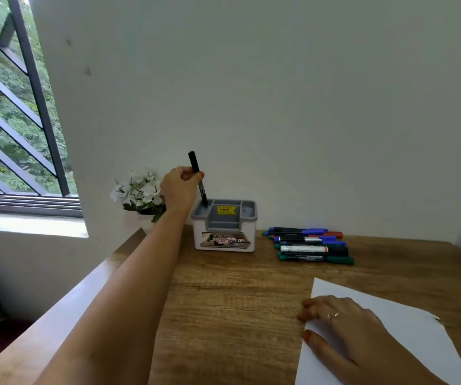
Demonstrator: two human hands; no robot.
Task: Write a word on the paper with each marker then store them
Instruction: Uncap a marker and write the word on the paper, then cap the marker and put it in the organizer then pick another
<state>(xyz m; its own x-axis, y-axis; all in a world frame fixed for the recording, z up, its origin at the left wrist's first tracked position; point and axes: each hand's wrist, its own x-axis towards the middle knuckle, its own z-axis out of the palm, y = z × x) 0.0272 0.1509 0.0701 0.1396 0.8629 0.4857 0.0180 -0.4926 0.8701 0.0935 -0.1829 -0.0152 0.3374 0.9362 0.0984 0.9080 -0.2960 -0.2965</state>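
Note:
My left hand [180,187] is stretched out to the back of the table and grips a black marker [196,170] upright. The marker's lower end is inside the left compartment of the white storage box with a grey insert [225,226]. My right hand [343,326] lies flat, fingers spread, on the left edge of a white sheet of paper [407,337] at the front right. A row of several markers [310,244], blue, red, green and black, lies on the table right of the box.
The wooden table [223,295] stands against a white wall. A small pot of white flowers [140,191] sits just left of the box, behind my left wrist. A barred window is at the far left.

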